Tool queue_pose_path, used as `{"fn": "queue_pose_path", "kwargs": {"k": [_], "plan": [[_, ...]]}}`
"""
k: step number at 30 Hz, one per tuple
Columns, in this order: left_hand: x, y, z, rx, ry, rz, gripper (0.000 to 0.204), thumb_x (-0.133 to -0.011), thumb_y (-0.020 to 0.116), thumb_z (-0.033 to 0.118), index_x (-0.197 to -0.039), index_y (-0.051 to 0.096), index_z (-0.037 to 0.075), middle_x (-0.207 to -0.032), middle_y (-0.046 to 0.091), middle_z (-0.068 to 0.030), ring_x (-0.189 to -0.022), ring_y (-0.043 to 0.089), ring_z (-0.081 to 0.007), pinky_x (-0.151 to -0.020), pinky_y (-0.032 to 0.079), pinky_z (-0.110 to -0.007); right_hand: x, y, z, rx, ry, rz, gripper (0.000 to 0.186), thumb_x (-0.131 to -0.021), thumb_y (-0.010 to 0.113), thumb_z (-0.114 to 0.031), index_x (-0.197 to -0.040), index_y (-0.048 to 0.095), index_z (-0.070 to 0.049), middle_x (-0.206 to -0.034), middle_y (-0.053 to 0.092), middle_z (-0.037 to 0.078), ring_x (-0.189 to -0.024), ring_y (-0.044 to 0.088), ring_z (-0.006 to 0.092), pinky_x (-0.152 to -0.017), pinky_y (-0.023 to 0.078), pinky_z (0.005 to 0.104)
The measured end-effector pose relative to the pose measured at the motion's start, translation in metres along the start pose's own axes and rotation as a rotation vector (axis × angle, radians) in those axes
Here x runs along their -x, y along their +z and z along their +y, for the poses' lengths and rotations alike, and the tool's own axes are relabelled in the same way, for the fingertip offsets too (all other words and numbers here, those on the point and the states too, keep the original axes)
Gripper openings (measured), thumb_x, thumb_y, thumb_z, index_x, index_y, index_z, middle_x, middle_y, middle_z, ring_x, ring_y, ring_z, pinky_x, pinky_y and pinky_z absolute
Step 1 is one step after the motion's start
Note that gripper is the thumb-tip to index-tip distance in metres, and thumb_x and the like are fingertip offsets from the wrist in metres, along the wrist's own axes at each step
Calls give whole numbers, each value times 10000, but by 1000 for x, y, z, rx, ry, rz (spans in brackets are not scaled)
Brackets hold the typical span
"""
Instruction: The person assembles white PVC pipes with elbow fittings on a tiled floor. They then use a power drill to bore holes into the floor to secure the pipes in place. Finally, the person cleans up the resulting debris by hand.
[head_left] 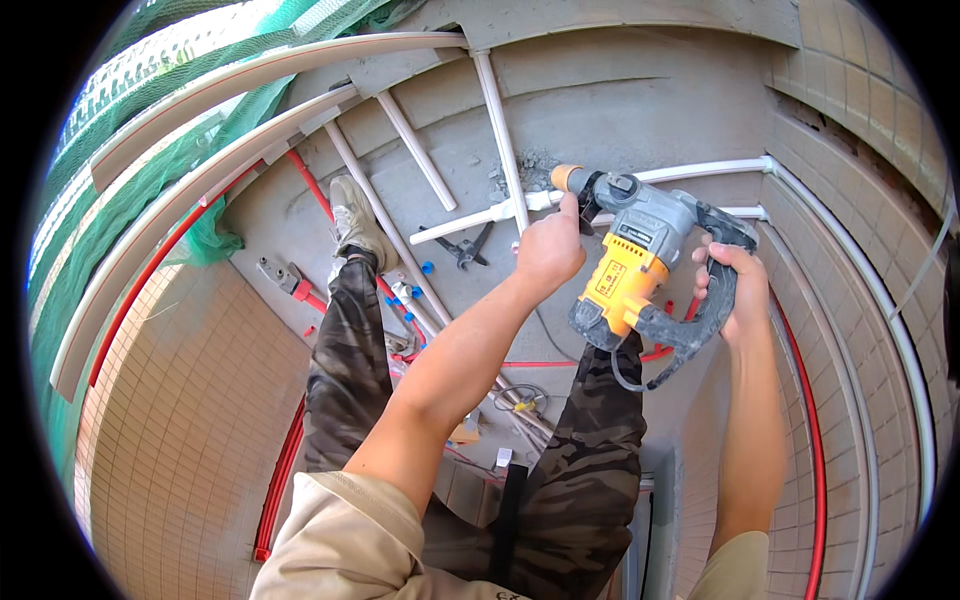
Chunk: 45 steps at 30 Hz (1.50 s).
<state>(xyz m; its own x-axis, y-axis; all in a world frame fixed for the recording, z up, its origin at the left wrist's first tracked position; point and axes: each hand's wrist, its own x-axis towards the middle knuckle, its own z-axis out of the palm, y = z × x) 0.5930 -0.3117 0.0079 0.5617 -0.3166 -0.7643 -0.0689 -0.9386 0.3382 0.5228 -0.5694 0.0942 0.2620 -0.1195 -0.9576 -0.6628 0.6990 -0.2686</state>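
A yellow and grey rotary hammer drill (625, 270) is held up over the floor, tilted, with a cord hanging from it. My left hand (550, 250) is closed at its front end, by the black side handle and tan tip, with some fingers hidden. My right hand (735, 280) is wrapped round the black rear handle (725, 235). Beneath the drill and left of it, white pipes (500, 135) lie on the grey concrete floor (640, 120), near black pliers (465, 245) and small blue fittings.
My camouflage-clad legs (345, 360) straddle red pipes (535, 364) and loose pieces. Tiled walls (165, 400) rise on both sides. Long white conduits (860, 260) run along the right. Pale curved pipes (240, 70) and green netting (225, 250) stand at the upper left.
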Motion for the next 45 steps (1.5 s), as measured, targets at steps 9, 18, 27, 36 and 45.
{"fn": "queue_pose_path", "kwargs": {"k": [9, 18, 27, 36, 45], "plan": [[11, 17, -24, 248, -9, 44, 507, -788, 631, 60, -1247, 421, 10, -834, 703, -281, -810, 704, -481, -740, 555, -581, 85, 94, 6, 186, -252, 134, 201, -878, 711, -110, -1024, 656, 16, -826, 696, 102, -576, 638, 142, -505, 509, 280], [18, 19, -43, 388, -91, 16, 582, -845, 690, 177, -1340, 424, 26, -921, 713, -297, -875, 697, -500, -775, 542, -595, 91, 126, 25, 205, -268, 95, 139, -887, 684, -104, -973, 638, -4, -769, 659, 67, -544, 630, 132, -471, 495, 263], [17, 45, -13, 529, -226, 67, 570, -834, 672, 137, -1322, 403, 16, -946, 712, -294, -919, 695, -505, -810, 529, -603, 59, 99, -14, 520, -211, 8, 145, -863, 691, -121, -931, 661, 3, -771, 674, 64, -534, 629, 129, -470, 504, 268], [1, 53, 28, 395, -220, 44, 556, -848, 644, 102, -1345, 410, 15, -961, 726, -250, -920, 724, -434, -798, 564, -539, -17, 0, -53, 405, -12, -14, 153, -884, 733, -158, -947, 659, -41, -796, 666, 52, -593, 629, 122, -502, 511, 269], [-33, 19, 23, 128, -48, -79, 355, -865, 612, 103, -1192, 546, -17, -997, 743, -253, -946, 742, -413, -812, 584, -499, -59, -54, -28, -60, 197, -26, 149, -937, 690, -135, -1009, 609, -34, -801, 629, 26, -590, 568, 90, -484, 486, 244]]}}
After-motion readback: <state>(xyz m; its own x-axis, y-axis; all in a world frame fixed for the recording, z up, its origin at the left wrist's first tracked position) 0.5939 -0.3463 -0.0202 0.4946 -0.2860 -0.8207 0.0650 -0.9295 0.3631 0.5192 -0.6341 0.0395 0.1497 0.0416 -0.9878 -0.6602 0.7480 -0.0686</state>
